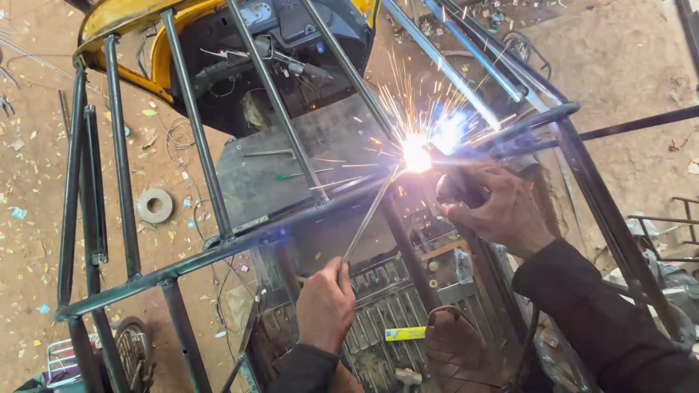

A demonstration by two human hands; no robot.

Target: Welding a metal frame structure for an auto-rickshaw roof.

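Observation:
My left hand (325,304) pinches the lower end of a thin welding rod (370,215) that slants up to a bright white arc (416,154) throwing sparks. My right hand (502,211) grips a dark electrode holder (459,188) just right of the arc. The arc sits on a joint of a dark steel tube frame (218,251), where a long crossbar meets upright bars.
Below the frame stands a yellow three-wheeler front (131,22) with a dark dashboard and a grey floor plate (306,156). A metal ring (154,205) lies on the littered dirt ground at left. More tubes (604,218) run down the right side.

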